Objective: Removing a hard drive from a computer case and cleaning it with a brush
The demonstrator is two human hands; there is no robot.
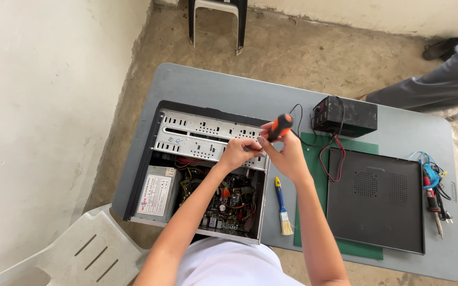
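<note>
The computer case (197, 169) lies on its side on the grey surface (213, 87) with its side panel already off: the black panel (376, 204) rests flat on a green mat (364, 144), well apart from the case on the far side of the small brush (282, 206). Inside the case the power supply (156, 193), the circuit board (229, 204) and their bundled wires are all in place, so the stripping-down looks to be at an early stage, with the opening done and the inner parts left.

Both hands meet over the metal drive cage (208, 139) at the edge of the case nearest the brush. The right hand (288, 153) is closed around the orange-and-black handle of a screwdriver (279, 127), which stands tilted above that edge. The left hand (238, 152) is curled just beside it, fingertips at the shaft or tip; whether it pinches a screw or only steadies the tool cannot be told. The two hands are touching or nearly so.

Beyond the case from the person, a black battery box (345, 115) with red and black leads sits next to the mat. Past the panel lies a soldering iron (433, 198) among blue cables. Another person's sleeve (441, 79) reaches in well beyond the battery box.
</note>
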